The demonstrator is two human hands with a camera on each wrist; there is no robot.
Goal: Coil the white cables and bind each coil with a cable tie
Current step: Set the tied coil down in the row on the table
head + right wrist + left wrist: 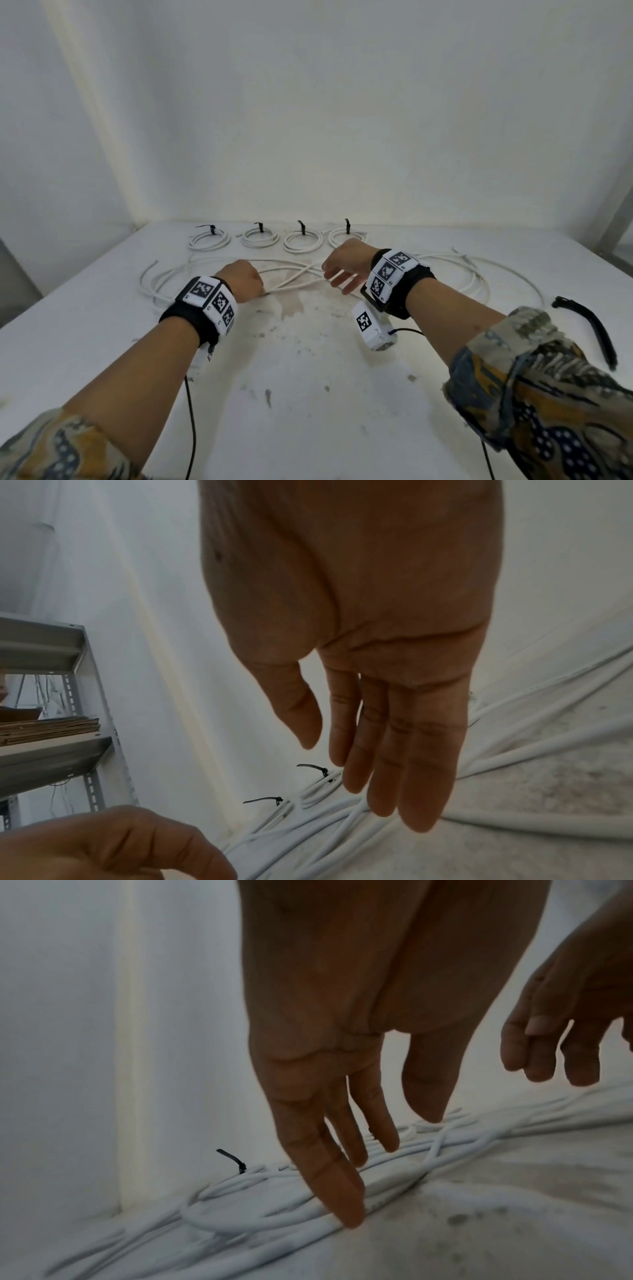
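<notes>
Fingers (337, 1191) of left hand (241, 280) straight, tips on loose white cables (301, 274); right hand (344, 269) open above. Cables run left-right across table (325, 394).

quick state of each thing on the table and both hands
four coils: wound, each bound with a black tie, in a row at the back
loose cables: uncoiled, sprawled and crossing
spare ties: lying unused at right
left hand: fingers straight, touching loose cables
right hand: open, above cables
</notes>
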